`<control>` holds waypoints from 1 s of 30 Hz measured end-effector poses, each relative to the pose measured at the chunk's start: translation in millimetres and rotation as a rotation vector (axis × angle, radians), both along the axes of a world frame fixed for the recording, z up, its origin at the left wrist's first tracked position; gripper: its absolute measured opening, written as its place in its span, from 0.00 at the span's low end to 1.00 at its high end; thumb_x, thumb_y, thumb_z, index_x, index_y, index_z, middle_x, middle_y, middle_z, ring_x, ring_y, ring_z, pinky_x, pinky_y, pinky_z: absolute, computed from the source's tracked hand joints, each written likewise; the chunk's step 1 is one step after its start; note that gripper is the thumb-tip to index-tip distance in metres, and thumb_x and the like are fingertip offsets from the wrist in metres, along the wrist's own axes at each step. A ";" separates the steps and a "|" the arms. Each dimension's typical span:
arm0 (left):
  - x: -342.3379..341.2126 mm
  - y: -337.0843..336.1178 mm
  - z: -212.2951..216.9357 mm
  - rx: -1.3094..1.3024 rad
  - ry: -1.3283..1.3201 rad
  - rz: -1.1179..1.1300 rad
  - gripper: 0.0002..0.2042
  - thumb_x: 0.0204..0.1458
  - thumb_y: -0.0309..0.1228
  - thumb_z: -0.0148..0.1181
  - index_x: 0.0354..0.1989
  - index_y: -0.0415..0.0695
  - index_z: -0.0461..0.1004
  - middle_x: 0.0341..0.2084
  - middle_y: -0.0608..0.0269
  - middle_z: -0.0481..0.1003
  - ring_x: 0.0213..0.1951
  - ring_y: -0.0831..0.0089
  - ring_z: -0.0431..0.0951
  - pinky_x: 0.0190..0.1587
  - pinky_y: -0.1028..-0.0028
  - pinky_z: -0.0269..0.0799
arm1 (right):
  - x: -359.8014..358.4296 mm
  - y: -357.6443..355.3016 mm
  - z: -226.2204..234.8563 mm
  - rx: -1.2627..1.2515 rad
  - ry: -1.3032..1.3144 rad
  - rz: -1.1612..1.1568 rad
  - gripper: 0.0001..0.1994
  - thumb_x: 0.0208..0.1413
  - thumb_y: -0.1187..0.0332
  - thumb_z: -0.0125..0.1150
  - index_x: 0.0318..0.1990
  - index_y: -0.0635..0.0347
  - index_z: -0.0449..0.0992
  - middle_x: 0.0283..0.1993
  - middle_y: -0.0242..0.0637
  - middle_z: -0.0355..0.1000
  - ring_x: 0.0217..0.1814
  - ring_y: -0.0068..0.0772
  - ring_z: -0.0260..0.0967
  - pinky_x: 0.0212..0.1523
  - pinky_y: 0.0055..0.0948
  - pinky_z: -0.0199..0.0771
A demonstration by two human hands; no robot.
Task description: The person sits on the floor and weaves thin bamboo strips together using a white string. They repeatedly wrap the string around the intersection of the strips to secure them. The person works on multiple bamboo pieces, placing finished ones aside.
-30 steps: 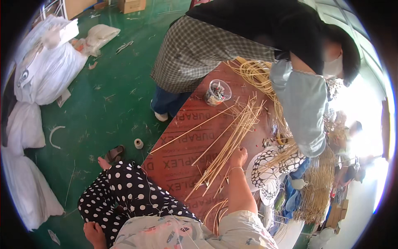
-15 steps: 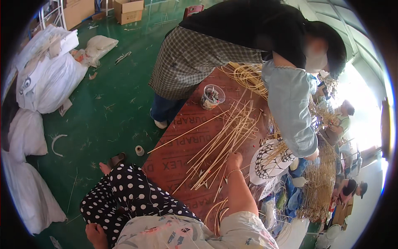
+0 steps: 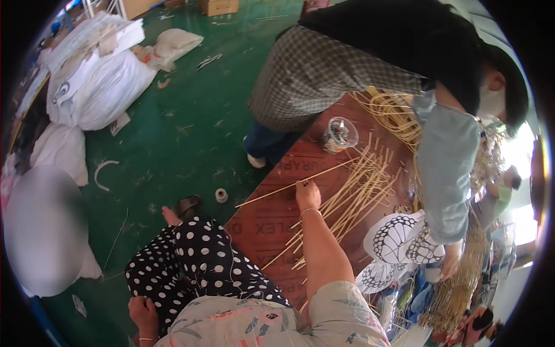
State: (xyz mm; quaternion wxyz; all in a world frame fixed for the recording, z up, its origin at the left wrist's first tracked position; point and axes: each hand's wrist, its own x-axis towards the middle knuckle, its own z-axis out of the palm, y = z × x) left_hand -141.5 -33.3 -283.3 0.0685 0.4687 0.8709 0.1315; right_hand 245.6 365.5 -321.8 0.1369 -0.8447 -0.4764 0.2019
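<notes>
My right hand (image 3: 308, 195) reaches over the red-brown board table, its fingers closed on a long thin cane stick (image 3: 269, 192). This stick lies apart from the others, one end past the table's left edge. Just right of the hand is a loose pile of pale cane sticks (image 3: 361, 188), partly covered by my forearm. My left hand (image 3: 143, 313) rests on my thigh with its fingers curled, and nothing shows in it. A clear plastic tub (image 3: 341, 134) of small items stands beyond my right hand.
A co-worker (image 3: 335, 63) in a checked apron bends over the table's far side. Coiled cane (image 3: 393, 115) lies beneath them. White patterned wing shapes (image 3: 396, 237) sit at the right. A thread spool (image 3: 221, 195) stands on the green floor; white sacks (image 3: 110, 87) line the left.
My right hand has moved left from the pile to the separate stick. My left hand stays on my thigh. The view has shifted, and the co-worker's arm is still over the table's right side.
</notes>
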 end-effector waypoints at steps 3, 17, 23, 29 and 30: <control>6.0 1.5 4.7 -0.009 -0.013 0.023 0.04 0.40 0.25 0.54 0.22 0.40 0.65 0.22 0.55 0.65 0.29 0.55 0.66 0.32 0.61 0.62 | -3.9 11.0 -1.9 -0.063 -0.075 -0.020 0.19 0.45 0.54 0.53 0.33 0.64 0.77 0.37 0.52 0.72 0.44 0.51 0.68 0.44 0.43 0.68; 10.0 9.3 -3.0 0.047 0.001 0.025 0.05 0.43 0.26 0.52 0.20 0.40 0.64 0.21 0.54 0.65 0.28 0.55 0.66 0.31 0.60 0.60 | 61.0 -22.7 -16.9 0.237 1.246 -0.635 0.02 0.44 0.75 0.50 0.27 0.61 0.68 0.16 0.36 0.63 0.11 0.27 0.56 0.09 0.24 0.53; 20.8 2.0 0.6 0.097 0.004 0.023 0.06 0.44 0.27 0.52 0.21 0.39 0.64 0.21 0.53 0.64 0.28 0.54 0.65 0.30 0.61 0.60 | 82.5 -60.6 47.4 0.493 1.636 -0.471 0.03 0.46 0.77 0.49 0.28 0.56 0.68 0.17 0.33 0.63 0.12 0.24 0.56 0.10 0.20 0.53; 29.2 -10.2 -8.2 0.144 0.044 0.007 0.07 0.43 0.27 0.52 0.20 0.39 0.63 0.21 0.54 0.63 0.27 0.55 0.65 0.30 0.61 0.60 | 97.0 -89.2 65.6 0.575 1.520 -0.510 0.04 0.45 0.79 0.50 0.25 0.58 0.67 0.17 0.31 0.61 0.10 0.23 0.53 0.09 0.21 0.52; 30.7 -12.4 -10.4 0.157 0.053 0.009 0.07 0.44 0.27 0.52 0.19 0.39 0.62 0.20 0.54 0.63 0.27 0.55 0.65 0.30 0.61 0.60 | 97.3 -91.5 68.5 0.574 1.537 -0.510 0.04 0.45 0.79 0.49 0.25 0.58 0.67 0.17 0.31 0.61 0.10 0.23 0.53 0.09 0.21 0.52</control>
